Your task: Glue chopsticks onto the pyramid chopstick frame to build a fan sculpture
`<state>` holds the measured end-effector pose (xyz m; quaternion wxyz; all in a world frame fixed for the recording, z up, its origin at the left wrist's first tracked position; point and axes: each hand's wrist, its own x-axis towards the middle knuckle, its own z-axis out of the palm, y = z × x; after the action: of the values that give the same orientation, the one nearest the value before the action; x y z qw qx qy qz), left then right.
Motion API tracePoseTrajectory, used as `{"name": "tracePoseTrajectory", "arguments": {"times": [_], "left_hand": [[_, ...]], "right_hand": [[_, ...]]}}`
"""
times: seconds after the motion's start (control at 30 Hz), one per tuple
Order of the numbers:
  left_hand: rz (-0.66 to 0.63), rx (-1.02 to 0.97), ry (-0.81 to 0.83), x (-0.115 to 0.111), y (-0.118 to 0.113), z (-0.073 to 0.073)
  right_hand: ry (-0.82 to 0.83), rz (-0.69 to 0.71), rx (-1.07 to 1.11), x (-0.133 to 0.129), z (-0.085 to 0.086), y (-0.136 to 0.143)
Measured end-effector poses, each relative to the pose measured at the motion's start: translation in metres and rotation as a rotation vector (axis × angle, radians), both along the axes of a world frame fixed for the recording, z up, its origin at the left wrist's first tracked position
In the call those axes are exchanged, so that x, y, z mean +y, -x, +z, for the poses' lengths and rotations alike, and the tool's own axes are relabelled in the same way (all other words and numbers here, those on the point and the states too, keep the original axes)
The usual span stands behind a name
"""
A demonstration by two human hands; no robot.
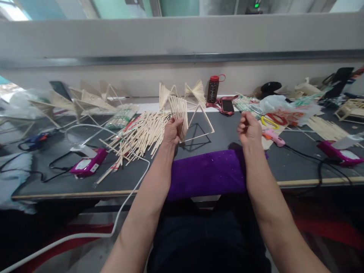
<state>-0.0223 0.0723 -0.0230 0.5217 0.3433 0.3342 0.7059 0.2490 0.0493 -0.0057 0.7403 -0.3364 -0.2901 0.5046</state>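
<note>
My left hand (pixel 173 131) grips a wooden stick structure (pixel 179 110) with fanned rows of sticks and open triangular frames, held over the dark table. Its right frame reaches out beyond my fingers. My right hand (pixel 249 127) is raised to the right, fingers curled together; whatever they hold, if anything, is too small to make out. Close by it on the right lies a pink glue gun (pixel 274 137). A heap of loose wooden sticks (pixel 145 132) spreads left of my left hand. Between my forearms a purple cloth (pixel 209 172) covers the table's front edge.
A dark bottle with red lid (pixel 212 90) and a phone (pixel 227 105) stand near the wall. Magenta power boxes (pixel 89 163) sit at both sides, with cables. More stick structures (pixel 82 100) are back left; yellow-handled scissors (pixel 269 122) and plastic bags (pixel 292 108) are right.
</note>
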Motion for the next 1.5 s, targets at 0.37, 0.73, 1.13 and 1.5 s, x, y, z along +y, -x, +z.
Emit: {"name": "tracePoseTrajectory", "arguments": {"times": [0.37, 0.73, 1.13, 1.5], "left_hand": [[-0.094, 0.142, 0.037, -0.011, -0.007, 0.005], [-0.158, 0.192, 0.051, -0.012, -0.013, -0.003], [-0.166, 0.173, 0.068, -0.007, -0.016, -0.014], [-0.114, 0.227, 0.073, -0.001, -0.020, -0.013]], "right_hand": [[0.119, -0.009, -0.758, 0.008, -0.025, 0.028], [0.204, 0.247, -1.092, 0.018, -0.047, 0.043], [0.287, 0.251, -1.189, 0.019, -0.056, 0.035], [0.354, 0.187, -1.245, 0.030, -0.068, 0.033]]}}
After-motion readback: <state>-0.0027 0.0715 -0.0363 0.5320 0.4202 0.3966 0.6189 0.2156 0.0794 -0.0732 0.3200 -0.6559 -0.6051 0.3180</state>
